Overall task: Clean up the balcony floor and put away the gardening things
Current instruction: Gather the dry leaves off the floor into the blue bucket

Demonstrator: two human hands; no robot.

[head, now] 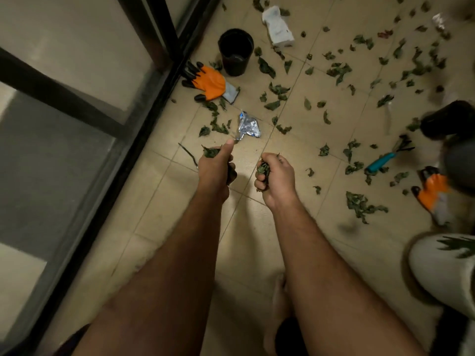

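I am judging the cleanup as barely begun: I am seeing only the tiles nearest me free of litter, while most of the floor (246,227) ahead is carrying scattered leaves (336,70)

Left hand (214,167) is closing round a wad of leaves, thumb pointing forward; right hand (276,176) is clutching a second wad, fingers curled under. Both are hovering over the floor, just short of the foil wrapper (248,125)

Loose leaves are lying too many to count, thickest toward the far right

Counting the rest:
- gloves, orange and black: two. One (208,82) is lying by the door frame, beside the pot; the other (434,194) is lying at the right edge, well apart from it
- black pot (235,51): one upright, looking empty; a dark rounded shape at the right edge may be a second, I cannot tell
- blue-handled tool (383,159): one, lying among leaves on the right
- white wrapper (277,25): one, far side
- foil wrapper: one

Still left, as I am reading it: emptying both handfuls somewhere, gathering the remaining leaves and wrappers, and stowing gloves, tool and pot
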